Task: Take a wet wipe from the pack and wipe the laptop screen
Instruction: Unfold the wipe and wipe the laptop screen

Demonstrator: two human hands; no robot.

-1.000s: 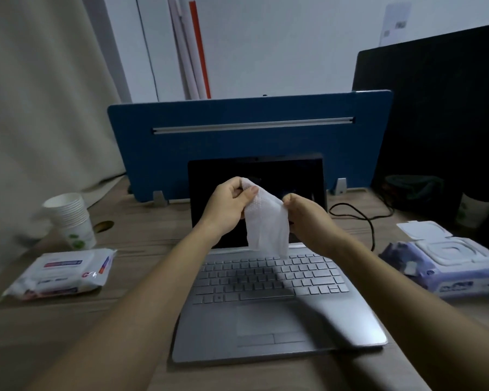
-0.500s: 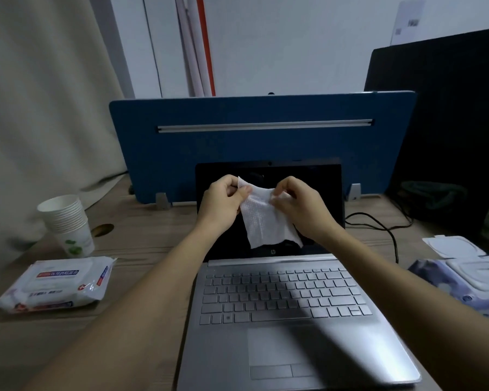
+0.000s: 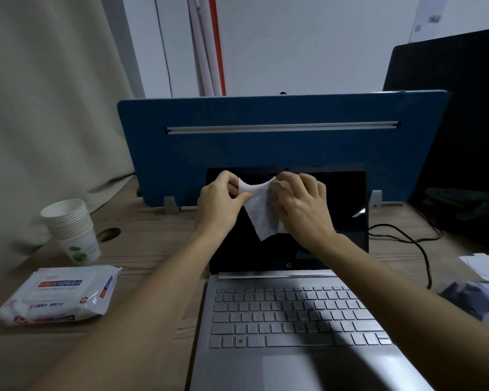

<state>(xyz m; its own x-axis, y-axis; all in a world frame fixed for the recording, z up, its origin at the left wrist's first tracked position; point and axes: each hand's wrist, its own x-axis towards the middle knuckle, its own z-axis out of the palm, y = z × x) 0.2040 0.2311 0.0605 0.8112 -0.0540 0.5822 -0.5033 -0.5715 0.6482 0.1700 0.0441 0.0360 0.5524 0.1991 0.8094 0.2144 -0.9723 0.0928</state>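
Laptop [image 3: 294, 320], one, silver, open on the wooden worktop [image 3: 141, 244], dark screen [image 3: 342, 221] upright facing the camera, keyboard toward the viewer. Behind it one blue divider panel [image 3: 266, 148] with a silver rail, standing on the worktop's far edge. One black monitor [image 3: 449, 122] at far right, one beige curtain [image 3: 45, 108] at left. Two wipe packs: one white pack [image 3: 57, 296] with red-blue label lying flat at left, lid closed; one purple pack [image 3: 477, 303] at the right edge, mostly cut off, white flap [image 3: 483, 266] open. One stack of paper cups [image 3: 74, 230], upright, behind the white pack. One black cable [image 3: 412, 244] running right of the laptop.

Two hands, both raised in front of the screen's upper part. Left hand [image 3: 218, 204] pinches the top left corner of the one wet wipe [image 3: 261, 215] between thumb and fingers. Right hand [image 3: 302, 213] has fingers curled, grip on the wipe's top right edge. Wipe stretched between them along the top, the rest hanging down to a point, partly behind the right hand. Cannot tell whether the wipe touches the screen.
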